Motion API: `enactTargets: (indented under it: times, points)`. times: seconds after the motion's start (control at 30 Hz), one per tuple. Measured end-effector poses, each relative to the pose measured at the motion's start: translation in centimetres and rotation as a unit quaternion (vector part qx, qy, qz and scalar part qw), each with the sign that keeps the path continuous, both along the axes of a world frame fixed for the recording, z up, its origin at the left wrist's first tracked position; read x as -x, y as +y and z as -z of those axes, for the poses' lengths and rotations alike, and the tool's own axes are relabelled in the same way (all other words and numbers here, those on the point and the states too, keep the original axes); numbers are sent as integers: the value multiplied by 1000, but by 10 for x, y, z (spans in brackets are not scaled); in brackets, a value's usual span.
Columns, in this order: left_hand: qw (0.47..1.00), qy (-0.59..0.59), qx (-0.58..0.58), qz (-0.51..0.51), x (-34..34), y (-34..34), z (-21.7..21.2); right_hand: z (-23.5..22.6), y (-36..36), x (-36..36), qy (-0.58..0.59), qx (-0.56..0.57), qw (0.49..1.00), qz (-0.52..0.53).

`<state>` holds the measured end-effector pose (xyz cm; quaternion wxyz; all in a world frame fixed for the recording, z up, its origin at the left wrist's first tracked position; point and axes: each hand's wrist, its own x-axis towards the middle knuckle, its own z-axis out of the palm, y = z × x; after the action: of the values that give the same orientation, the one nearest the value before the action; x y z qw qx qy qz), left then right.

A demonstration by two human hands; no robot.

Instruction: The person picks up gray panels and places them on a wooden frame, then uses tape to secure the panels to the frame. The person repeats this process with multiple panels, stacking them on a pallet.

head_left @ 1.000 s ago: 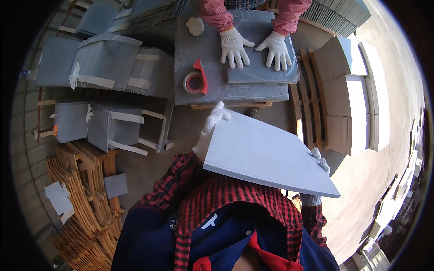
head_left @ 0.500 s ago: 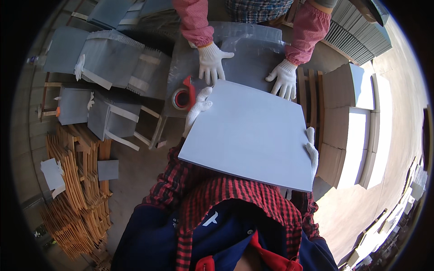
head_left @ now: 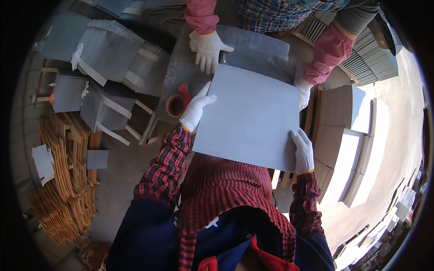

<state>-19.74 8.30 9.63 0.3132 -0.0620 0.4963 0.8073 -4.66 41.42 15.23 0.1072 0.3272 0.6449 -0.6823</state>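
Observation:
A flat, pale grey rectangular panel point(head_left: 250, 117) spans the space between my two gloved hands. My left hand point(head_left: 197, 108), in a white knit glove, is closed on its left edge with the thumb lying over the top. On the lower right edge my right hand point(head_left: 302, 151) grips the panel, fingers partly hidden beneath. Beyond the panel is a table covered with plastic film point(head_left: 257, 44). A co-worker's gloved hand point(head_left: 207, 50) rests on that film by the panel's far left corner. The co-worker's other gloved hand point(head_left: 304, 94) touches the panel's right edge.
A red tape dispenser point(head_left: 183, 97) lies on the table left of my left hand. Grey panel stacks point(head_left: 106, 54) stand at the far left, above piled wooden slats point(head_left: 68, 180). Pale board stacks point(head_left: 334, 153) rise close on the right. A co-worker stands across the table.
The panel has moved forward onto the table area and levelled out, my arms reaching farther out. The co-worker's right-side hand has shifted outward to the panel's edge.

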Motion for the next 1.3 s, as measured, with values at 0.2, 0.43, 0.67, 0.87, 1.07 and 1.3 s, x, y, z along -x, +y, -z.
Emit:
enactTargets:
  times: [0.2,0.43,0.67,0.87,1.07,1.3]
  points:
    - [997,-32,48,-40,37,24,4,55,9,40,21,-179,984,8]
    - [994,8,107,-37,76,31,46,97,18,75,13,-220,974,51]
    - [979,48,190,-49,91,46,61,127,29,84,32,-274,960,50]
    - [957,72,276,-50,90,48,84,138,30,91,-11,-265,964,29]
    - [821,229,522,23,86,48,51,136,35,93,-27,-229,973,22]
    - [831,236,503,-6,26,7,49,147,31,94,-11,-273,962,14]
